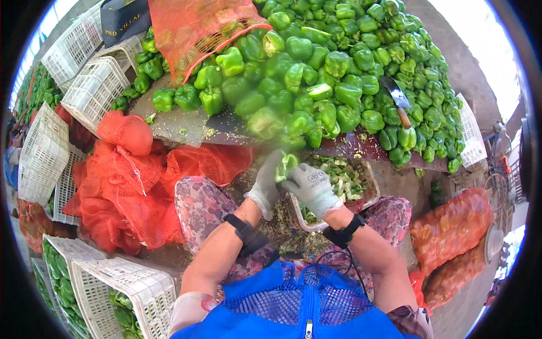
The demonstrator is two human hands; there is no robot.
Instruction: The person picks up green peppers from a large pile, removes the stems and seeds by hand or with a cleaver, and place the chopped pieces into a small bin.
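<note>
A cut piece of green bell pepper (286, 166) is held between my two gloved hands, over the near edge of a large heap of green bell peppers (349, 91). My left hand (267, 180), in a grey-white glove, grips it from the left. The fingers of my right hand (311, 184), gloved alike, close on its right side. Beneath and beside my right hand stands a white plastic crate (373, 180) holding pepper cores and scraps (345, 178). A cleaver with a wooden handle (398, 101) lies on the heap at the right. Part of the view is blurred.
Red mesh sacks (127, 190) lie crumpled at the left; another red mesh (199, 34) covers peppers at the back. White plastic crates (95, 91) stand along the left, some holding peppers. Filled mesh sacks (453, 229) lie at the right. Seeds and scraps litter the ground between my knees.
</note>
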